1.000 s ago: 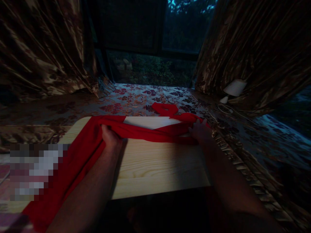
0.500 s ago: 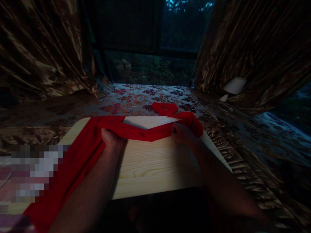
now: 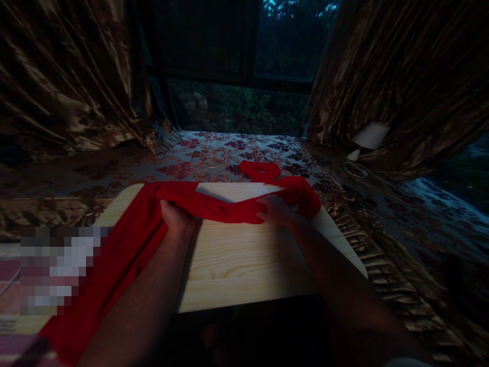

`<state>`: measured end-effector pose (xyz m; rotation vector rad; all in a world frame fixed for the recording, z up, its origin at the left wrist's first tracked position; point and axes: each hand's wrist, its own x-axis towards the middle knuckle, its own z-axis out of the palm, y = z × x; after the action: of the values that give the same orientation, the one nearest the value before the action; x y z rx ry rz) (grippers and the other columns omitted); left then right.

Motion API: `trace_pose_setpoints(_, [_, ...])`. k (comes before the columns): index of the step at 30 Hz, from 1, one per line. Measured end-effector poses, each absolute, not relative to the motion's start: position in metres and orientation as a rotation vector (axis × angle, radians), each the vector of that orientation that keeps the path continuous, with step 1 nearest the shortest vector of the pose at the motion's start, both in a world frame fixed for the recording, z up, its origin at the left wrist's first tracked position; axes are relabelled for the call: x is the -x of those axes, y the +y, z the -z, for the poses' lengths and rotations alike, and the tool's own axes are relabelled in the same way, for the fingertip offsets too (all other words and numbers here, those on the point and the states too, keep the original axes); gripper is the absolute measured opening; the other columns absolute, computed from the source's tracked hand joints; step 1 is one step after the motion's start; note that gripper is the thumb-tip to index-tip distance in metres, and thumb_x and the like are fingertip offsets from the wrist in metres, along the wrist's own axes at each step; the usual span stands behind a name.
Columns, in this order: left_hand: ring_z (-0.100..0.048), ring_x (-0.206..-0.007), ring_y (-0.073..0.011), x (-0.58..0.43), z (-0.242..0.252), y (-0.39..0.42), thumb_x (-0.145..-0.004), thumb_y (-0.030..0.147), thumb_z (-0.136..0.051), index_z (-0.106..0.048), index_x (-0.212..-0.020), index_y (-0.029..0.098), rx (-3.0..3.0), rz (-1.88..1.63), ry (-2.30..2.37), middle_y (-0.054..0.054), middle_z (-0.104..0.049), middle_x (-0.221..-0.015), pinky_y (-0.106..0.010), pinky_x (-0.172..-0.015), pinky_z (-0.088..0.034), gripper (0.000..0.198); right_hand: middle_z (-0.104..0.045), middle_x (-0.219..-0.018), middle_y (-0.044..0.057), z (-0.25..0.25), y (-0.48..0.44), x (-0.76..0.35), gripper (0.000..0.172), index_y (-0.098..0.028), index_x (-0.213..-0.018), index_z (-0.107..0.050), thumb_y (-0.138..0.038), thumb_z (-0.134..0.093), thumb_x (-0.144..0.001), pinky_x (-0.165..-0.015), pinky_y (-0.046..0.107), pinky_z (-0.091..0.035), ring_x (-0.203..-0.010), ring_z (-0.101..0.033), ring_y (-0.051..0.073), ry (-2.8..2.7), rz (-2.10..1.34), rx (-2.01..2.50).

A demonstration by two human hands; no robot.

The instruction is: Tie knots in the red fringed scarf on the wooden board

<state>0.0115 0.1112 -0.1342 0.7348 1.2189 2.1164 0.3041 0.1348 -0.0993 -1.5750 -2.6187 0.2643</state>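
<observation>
A long red scarf [image 3: 229,211] lies across the far part of a pale wooden table [image 3: 237,260], with one length running down the left side towards me. My left hand [image 3: 177,216] is closed on the scarf at the left bend, its fingers partly hidden under the cloth. My right hand [image 3: 275,210] grips the scarf's near edge right of the middle, thumb and fingers curved around it. Between the hands the red band sags slightly towards me. Its right end bunches at the table's far right corner, and a loop reaches past the far edge.
Beyond the table is a ledge with flowered cloth [image 3: 214,153] under a dark window [image 3: 244,102]. Patterned curtains [image 3: 76,86] hang at both sides. A small white lamp [image 3: 371,135] with a cord lies at the right. A blurred-out patch [image 3: 61,270] covers something at the left.
My right hand has slid left along the scarf, its fist loosening into a grip with thumb and fingers apart around the edge. My left hand stays nearly in place.
</observation>
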Motion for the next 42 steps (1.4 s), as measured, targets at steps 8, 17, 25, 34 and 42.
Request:
trace_pose_setpoints(8, [-0.064,-0.115,-0.0235,-0.009,0.141,0.116,-0.086,0.049,-0.05,-0.065,-0.096,0.022,-0.563,-2.292,0.987,-0.005,-0.074,-0.099,-0.037,-0.097,-0.055,0.033,-0.072,-0.091,0.006,0.089,0.15,-0.298,0.016,-0.016,-0.092,-0.068,-0.018,-0.064,-0.077,-0.062,0.024,-0.038,-0.076,-0.06,0.017,-2.575,-0.402,1.617])
trace_pose_setpoints(17, [-0.036,-0.145,-0.029,-0.001,0.138,0.097,-0.071,0.017,-0.058,-0.044,-0.144,0.012,-1.224,-2.232,2.104,-0.018,-0.044,-0.153,-0.045,-0.125,-0.022,0.074,-0.057,-0.08,0.004,0.076,0.161,-0.278,0.007,-0.022,-0.079,-0.049,-0.015,-0.052,-0.079,-0.069,0.031,-0.034,-0.077,-0.05,0.02,-1.878,0.16,1.457])
trace_pose_setpoints(25, [-0.048,-0.137,-0.0328,-0.046,0.135,0.082,-0.081,0.052,-0.069,-0.05,-0.145,0.02,-2.379,-1.177,1.832,-0.016,-0.056,-0.145,-0.053,-0.119,-0.025,0.074,-0.037,-0.061,-0.004,0.081,0.148,-0.253,0.03,-0.026,-0.067,-0.028,-0.014,-0.056,-0.071,-0.061,0.031,-0.025,-0.061,-0.037,0.016,-1.842,0.103,1.293])
trace_pose_setpoints(34, [-0.064,-0.11,-0.033,-0.042,0.139,0.09,-0.084,0.027,-0.059,-0.067,-0.129,0.022,-2.153,-1.049,2.177,-0.014,-0.074,-0.114,-0.049,-0.099,-0.036,0.046,-0.043,-0.063,-0.002,0.078,0.135,-0.244,0.029,-0.025,-0.064,-0.028,-0.017,-0.054,-0.076,-0.061,0.029,-0.029,-0.061,-0.042,0.015,-1.997,0.093,1.112])
trace_pose_setpoints(42, [-0.067,-0.085,-0.0192,-0.007,0.142,0.099,-0.088,0.029,-0.053,-0.07,-0.111,0.016,-1.355,-2.057,2.008,-0.004,-0.074,-0.092,-0.026,-0.076,-0.047,0.032,-0.067,-0.117,0.011,0.118,0.134,-0.257,0.042,-0.017,-0.119,-0.062,-0.036,-0.071,-0.082,-0.085,0.033,-0.048,-0.102,-0.062,0.024,-2.4,-0.02,1.296])
